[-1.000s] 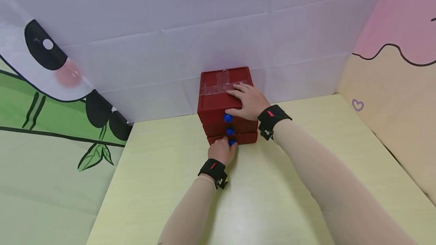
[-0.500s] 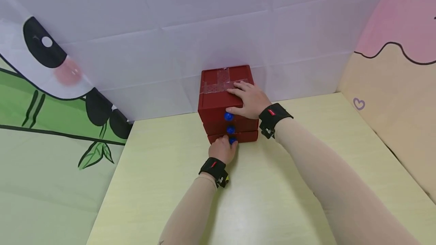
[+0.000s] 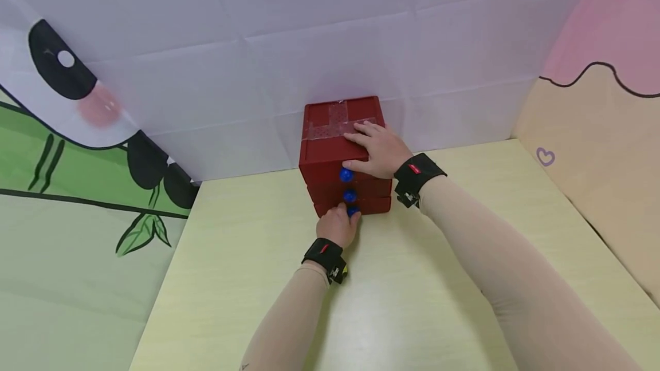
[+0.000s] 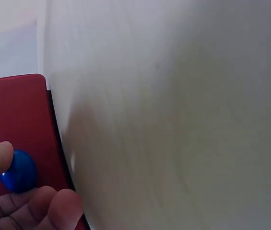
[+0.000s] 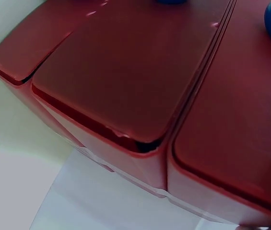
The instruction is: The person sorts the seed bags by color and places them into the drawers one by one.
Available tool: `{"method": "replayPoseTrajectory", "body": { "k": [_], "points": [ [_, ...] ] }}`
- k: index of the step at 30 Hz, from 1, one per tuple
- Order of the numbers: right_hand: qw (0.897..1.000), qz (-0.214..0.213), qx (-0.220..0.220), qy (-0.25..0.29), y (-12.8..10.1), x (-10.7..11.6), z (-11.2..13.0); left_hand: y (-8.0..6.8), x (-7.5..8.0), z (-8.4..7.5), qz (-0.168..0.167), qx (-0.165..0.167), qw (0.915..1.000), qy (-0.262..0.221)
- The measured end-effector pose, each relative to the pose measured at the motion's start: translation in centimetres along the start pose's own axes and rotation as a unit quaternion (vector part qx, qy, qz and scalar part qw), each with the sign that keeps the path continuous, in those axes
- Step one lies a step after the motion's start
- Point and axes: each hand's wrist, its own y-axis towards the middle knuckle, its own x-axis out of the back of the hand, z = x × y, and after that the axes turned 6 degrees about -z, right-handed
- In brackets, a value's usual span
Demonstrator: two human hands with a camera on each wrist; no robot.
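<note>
A small red drawer cabinet (image 3: 325, 152) with three stacked drawers stands against the back wall, clear tape crossed over its top. Each drawer front has a round blue knob. My left hand (image 3: 336, 227) is at the lowest drawer (image 4: 20, 110), thumb and fingers pinching its blue knob (image 4: 24, 170). My right hand (image 3: 380, 152) rests spread on the cabinet's top right, its thumb along the front edge just above the top knob (image 3: 346, 174). The middle knob (image 3: 350, 196) is untouched. In the right wrist view the drawer fronts (image 5: 116, 72) sit close to the casing, with narrow gaps at their edges.
The cabinet stands at the back of a pale wood-look table (image 3: 237, 279). A white sheet wall (image 3: 206, 96) rises right behind it. Cartoon-printed panels flank the table, a green one (image 3: 93, 176) at left and a pink and cream one (image 3: 593, 147) at right.
The head view has shifted very slightly, so the scene sits a little higher in it. Both hands keep their places on the cabinet, and the drawers look the same.
</note>
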Motion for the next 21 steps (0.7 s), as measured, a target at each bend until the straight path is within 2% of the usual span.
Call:
{"method": "replayPoseTrajectory", "body": {
  "k": [9, 15, 21],
  "points": [
    [1.000, -0.007, -0.001, -0.003, 0.0, 0.2, 0.4, -0.2, -0.4, 0.7, -0.017, -0.002, 0.9990, -0.041],
    [1.000, -0.015, 0.000, 0.013, 0.0, 0.0, 0.3, -0.8, -0.6, 1.0, -0.006, 0.000, 0.9968, -0.079],
    [0.999, -0.018, 0.000, 0.029, -0.1, -0.1, -0.1, -1.1, -0.5, 1.7, 0.014, -0.007, 0.9967, -0.079]
  ]
}}
